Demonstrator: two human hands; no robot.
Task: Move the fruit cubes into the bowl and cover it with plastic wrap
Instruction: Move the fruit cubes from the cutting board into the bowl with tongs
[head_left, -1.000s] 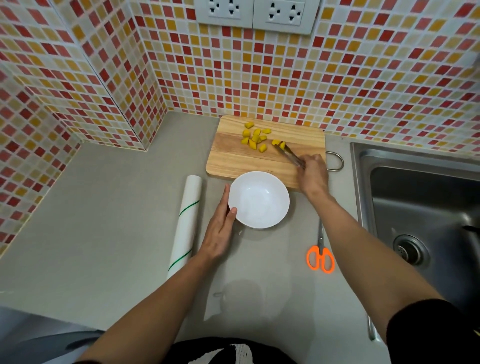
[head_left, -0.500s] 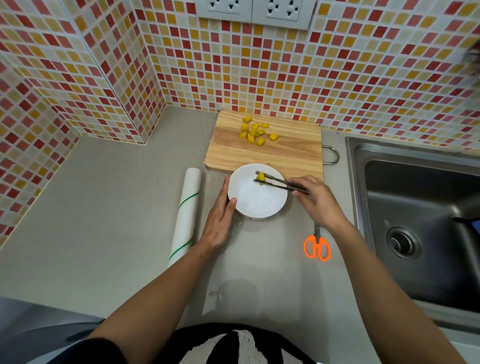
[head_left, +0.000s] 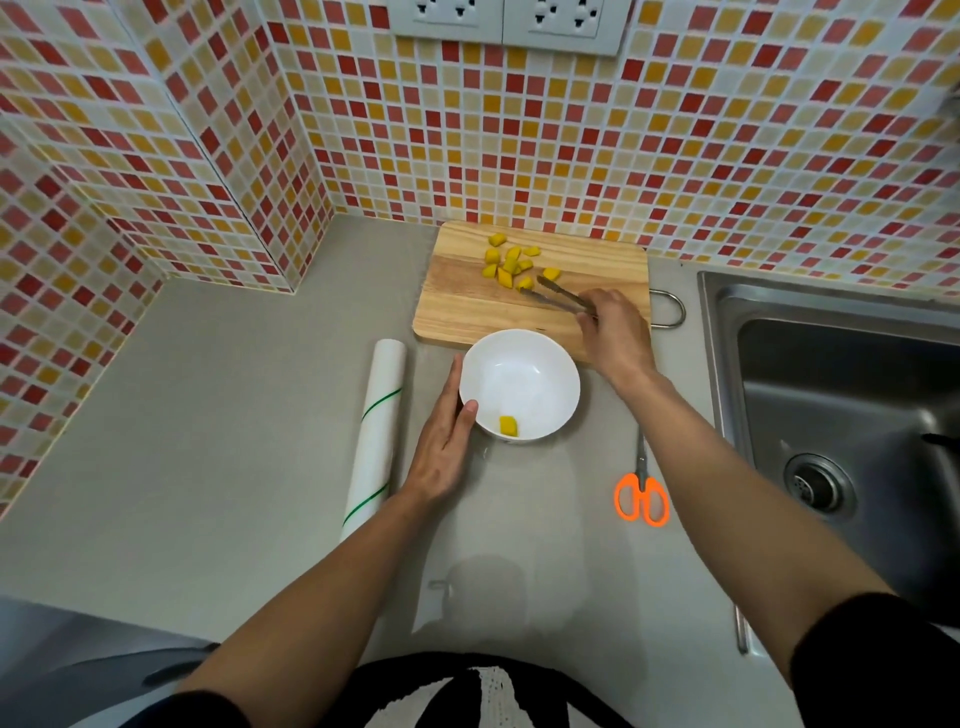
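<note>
A white bowl (head_left: 540, 364) stands on the grey counter with one yellow fruit cube (head_left: 508, 426) lying near its front wall. Several more yellow cubes (head_left: 511, 262) are heaped on the wooden cutting board (head_left: 467, 312) behind it. My right hand (head_left: 613, 332) grips metal tongs (head_left: 556, 296) over the board; their tips are apart, beside the nearest cubes, with nothing between them. My left hand (head_left: 447, 441) rests flat against the bowl's left side, thumb on the rim. A white plastic wrap roll (head_left: 375, 431) lies to the left of that hand.
Orange-handled scissors (head_left: 642, 493) lie on the counter right of the bowl. A steel sink (head_left: 841, 415) takes up the right side. Tiled walls close off the back and left, with sockets (head_left: 506, 21) above the board.
The tongs dropped a cube into the bowl, then my right hand carried them back to the cubes on the board. My left hand stayed against the bowl.
</note>
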